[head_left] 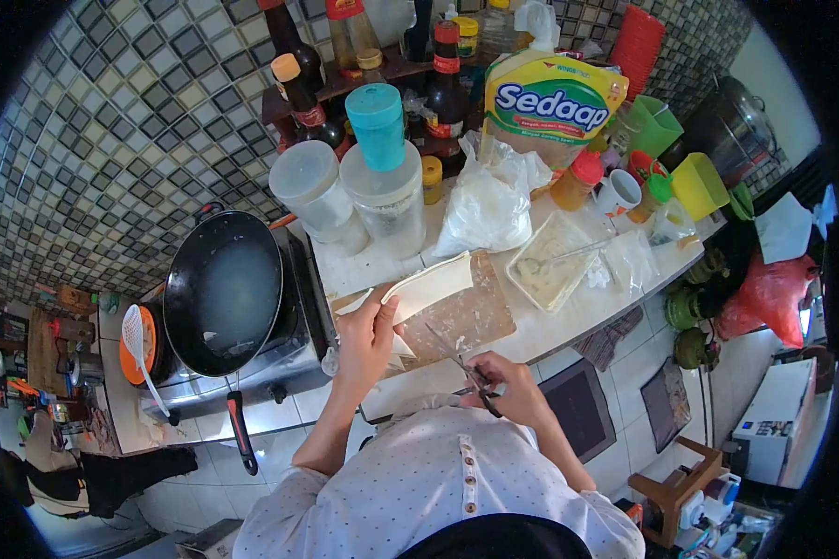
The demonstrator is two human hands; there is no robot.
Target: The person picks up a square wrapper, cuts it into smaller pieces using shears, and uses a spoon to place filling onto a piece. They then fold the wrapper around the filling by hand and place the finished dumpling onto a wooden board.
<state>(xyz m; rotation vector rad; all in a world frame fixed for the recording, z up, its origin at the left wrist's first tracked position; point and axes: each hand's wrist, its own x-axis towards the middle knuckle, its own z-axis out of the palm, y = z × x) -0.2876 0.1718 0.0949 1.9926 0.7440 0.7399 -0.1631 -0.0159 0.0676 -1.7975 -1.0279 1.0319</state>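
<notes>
Left hand (373, 324) pinches dough (440, 286) by one end; right hand (507, 386) curls round scissors (460, 362). Dough's probably light, floppy, tearable: hold ends gently.

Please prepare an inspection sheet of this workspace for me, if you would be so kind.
Surface: white tiled counter; the board on it bears white smears.
Job's things: pale strip, held over the board; scissors, pointing toward the board.
Clutter: plastic tubs, a white bag and a shallow tray near the board.
Hands: left hand grips the pale strip; right hand holds the scissors.
Cables: nothing clearly seen.
Surroundings: pan of cloudy liquid on the stove, left; tiled wall behind.
</notes>
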